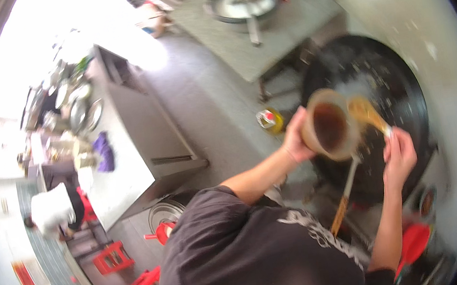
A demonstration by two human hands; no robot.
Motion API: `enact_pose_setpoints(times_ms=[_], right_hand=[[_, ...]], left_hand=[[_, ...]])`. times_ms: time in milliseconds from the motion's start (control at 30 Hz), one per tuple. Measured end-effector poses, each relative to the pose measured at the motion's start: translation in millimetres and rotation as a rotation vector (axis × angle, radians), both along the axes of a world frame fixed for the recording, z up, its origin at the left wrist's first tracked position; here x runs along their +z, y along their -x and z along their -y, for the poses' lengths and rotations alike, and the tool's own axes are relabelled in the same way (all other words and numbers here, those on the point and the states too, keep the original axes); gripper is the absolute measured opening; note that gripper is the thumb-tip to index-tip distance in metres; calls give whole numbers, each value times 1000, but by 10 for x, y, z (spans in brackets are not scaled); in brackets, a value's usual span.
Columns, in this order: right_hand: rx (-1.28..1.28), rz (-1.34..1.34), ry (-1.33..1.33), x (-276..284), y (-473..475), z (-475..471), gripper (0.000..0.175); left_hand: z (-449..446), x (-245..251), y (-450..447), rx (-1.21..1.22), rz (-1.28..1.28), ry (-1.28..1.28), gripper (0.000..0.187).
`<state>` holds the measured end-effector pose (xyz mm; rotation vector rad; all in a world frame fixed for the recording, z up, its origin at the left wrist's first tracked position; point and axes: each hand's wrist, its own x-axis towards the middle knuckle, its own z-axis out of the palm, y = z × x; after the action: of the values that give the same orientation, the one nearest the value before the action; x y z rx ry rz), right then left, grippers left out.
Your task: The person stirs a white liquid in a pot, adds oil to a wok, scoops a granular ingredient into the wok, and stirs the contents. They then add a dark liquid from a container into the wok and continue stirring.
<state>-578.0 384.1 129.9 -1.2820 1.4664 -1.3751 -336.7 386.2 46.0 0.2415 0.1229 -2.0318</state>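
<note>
My left hand (297, 137) grips the side of a tan, round container (320, 147), tilted so that its dark brown liquid (330, 125) shows. In my right hand (400, 150) is a yellow-brown utensil (362, 109), its broad end at the container's right rim. Blur hides whether it is a wooden spoon or a brush. Both hands are above or beside a large black wok (405, 106), which has small pale bits on its surface and a haze of steam. A long-handled tool (346, 196) with a wooden grip reaches from the wok towards my body.
An oil bottle (270, 120) stands left of the wok. Beyond, a table (214, 36) bears a basin (217, 7) of white stuff and a ladle (254, 31). Left are a cluttered steel counter (129, 177), red stools (113, 258) and a person (53, 211). A red basin (415, 243) lies lower right.
</note>
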Motion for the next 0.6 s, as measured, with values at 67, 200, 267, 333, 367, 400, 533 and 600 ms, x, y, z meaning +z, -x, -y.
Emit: enact_pose_setpoints(times_ms=[67,200,267,333,367,400,533,600], right_hand=[[111,-201,66,39,-141,-76,11],[215,-184,61,-58,-241,-65,9],[221,-52,-116,-112,-190,-44,7],[182,148,-246,-142,-116,-32,6],[183,267,-282,-143,-81,-25,6],[163,369,-301,-142,-60,-30,6],[-36,417,-363,-30,4,-55,13],[36,457,-292,51,55,-59,14]], left_hand=[[-11,36,42,-26,-41,46,64],[-26,44,152,-40,-87,94,63],[-41,29,202,-25,-104,131,61],[-64,23,238,-33,-121,114,60],[-70,30,247,-33,-136,145,60],[-84,42,248,-47,-126,128,59],[-104,148,252,-74,-119,74,60],[-87,191,234,-14,-110,82,59]])
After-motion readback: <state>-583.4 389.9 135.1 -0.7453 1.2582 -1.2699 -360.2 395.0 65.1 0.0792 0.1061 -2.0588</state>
